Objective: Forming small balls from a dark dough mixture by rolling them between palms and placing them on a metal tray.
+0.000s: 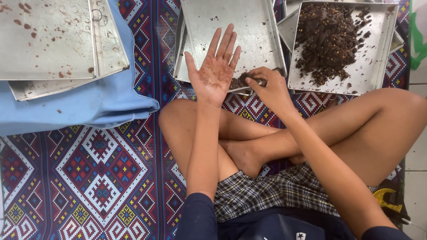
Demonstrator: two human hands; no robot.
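My left hand [215, 69] is held palm up with fingers spread, over the near edge of a shallow metal tray [240, 26]. The palm is smeared with brown paste and holds nothing. My right hand [269, 86] is just right of it, fingers pinched down on a small dark brown lump [240, 81] lying at the tray's near rim. A second metal tray [378, 58] to the right holds a big heap of the same dark brown crumbly mass [327, 40].
I sit cross-legged on a patterned woven mat [98, 178]. At the upper left, stacked metal trays [49, 40] spotted with brown rest on a folded light blue cloth [89, 106]. White floor tiles [418, 155] show at the right edge.
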